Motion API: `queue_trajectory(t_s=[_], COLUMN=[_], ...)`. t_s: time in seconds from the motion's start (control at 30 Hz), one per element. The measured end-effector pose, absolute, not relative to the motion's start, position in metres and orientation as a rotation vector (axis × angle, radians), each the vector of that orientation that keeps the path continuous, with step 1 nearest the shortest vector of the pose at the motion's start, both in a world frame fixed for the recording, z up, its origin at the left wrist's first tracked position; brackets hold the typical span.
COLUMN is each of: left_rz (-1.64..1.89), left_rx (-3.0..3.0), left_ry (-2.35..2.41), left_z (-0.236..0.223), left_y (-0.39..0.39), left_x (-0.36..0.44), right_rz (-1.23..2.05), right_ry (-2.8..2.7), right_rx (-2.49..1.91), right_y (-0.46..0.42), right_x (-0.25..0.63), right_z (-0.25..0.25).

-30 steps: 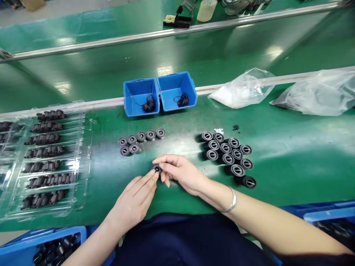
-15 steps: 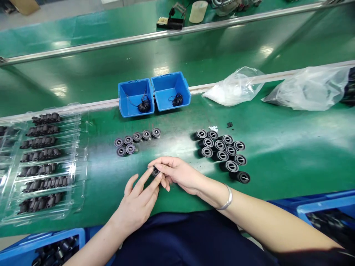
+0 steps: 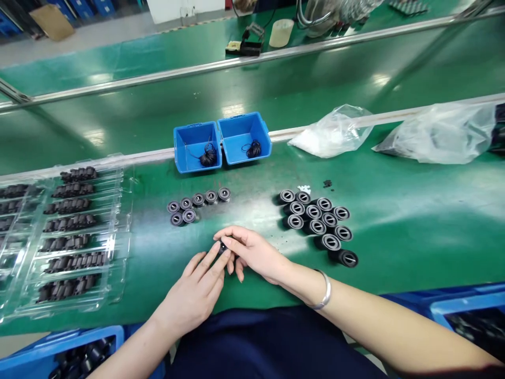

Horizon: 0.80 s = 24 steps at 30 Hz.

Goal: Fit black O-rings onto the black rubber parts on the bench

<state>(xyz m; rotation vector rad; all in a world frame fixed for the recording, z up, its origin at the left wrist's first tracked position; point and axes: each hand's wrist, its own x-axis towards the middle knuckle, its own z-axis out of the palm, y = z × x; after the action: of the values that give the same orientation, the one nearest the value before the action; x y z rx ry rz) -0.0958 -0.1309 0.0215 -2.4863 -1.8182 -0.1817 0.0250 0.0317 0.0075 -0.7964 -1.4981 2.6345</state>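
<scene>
With right hand (image 3: 252, 253) curled, pinching black part (image 3: 223, 247). Opposite, with left hand (image 3: 197, 292) half-extended, touching it, less splayed than before; unclear if gripping.

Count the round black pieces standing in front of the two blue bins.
7: five pieces in a row, two pieces in front, near its left end. None seems hidden.

Single head-worn view, facing forward and down across green workbench (image 3: 414, 231); hands (image 3: 258, 255) close, below centre.
</scene>
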Motion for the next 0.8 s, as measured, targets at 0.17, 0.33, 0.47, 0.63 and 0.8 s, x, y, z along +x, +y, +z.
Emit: queue_trajectory(t_s=[0.17, 0.33, 0.47, 0.63, 0.8], left_rz=[-0.144, -0.180, -0.250, -0.666, -1.185], left_rx=[-2.374, -2.189, -2.148, -2.095, -2.085], left_ry=[-1.818, -1.982, -2.013, -2.180, -2.535], left_z=[0.026, 0.026, 0.025, 0.032, 0.038], left_y=[-0.105, -0.087, -0.089, -0.099, -0.104], left_x=[-0.111, -0.131, -0.136, -0.123, -0.108], right_rz=[1.803, 1.028, 0.792, 0.783, 0.955], right_ry=[-1.966, -2.230, -2.248, -2.239, -2.291], right_rx=[-0.749, -0.773, -0.874, -0.937, -0.760], right_y=[0.038, 0.054, 0.060, 0.062, 0.057], right_x=[0.042, 0.085, 0.113, 0.121, 0.112], right_z=[0.016, 0.023, 0.019, 0.011, 0.011])
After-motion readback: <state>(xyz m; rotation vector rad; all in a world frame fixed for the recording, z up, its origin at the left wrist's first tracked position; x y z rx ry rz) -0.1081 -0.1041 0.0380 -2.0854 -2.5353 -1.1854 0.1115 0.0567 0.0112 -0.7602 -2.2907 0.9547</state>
